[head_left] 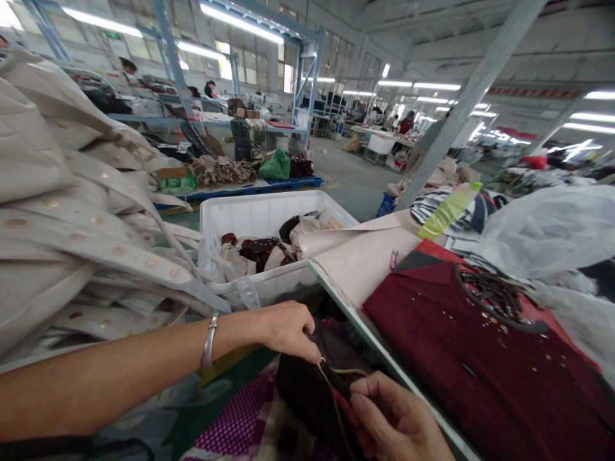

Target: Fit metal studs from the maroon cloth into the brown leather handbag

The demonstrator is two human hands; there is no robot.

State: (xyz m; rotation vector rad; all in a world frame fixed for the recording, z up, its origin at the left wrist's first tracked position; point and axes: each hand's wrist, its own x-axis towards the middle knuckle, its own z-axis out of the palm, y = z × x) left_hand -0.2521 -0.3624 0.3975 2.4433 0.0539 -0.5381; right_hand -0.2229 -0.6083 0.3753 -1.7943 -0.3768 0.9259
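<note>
A dark brown bag (300, 384) with a gold-toned zipper lies over my lap, its zip opening partly spread and a bit of red showing inside. My left hand (291, 330), with a silver bangle at the wrist, pinches the bag's upper edge by the end of the zipper. Lower and to the right, my right hand (396, 416) grips the bag's other edge between thumb and fingers. Beneath the bag is purple dotted and checked cloth (240, 416). The bag's lower part runs out of the picture.
Cream straps and bag pieces (62, 211) with metal studs are heaped at left. Ahead stands a white plastic bin (269, 208) holding scraps. At right, a table carries maroon cloth (451, 339) with small hardware, a pink sheet (360, 262) and clear plastic (552, 224). People work far back.
</note>
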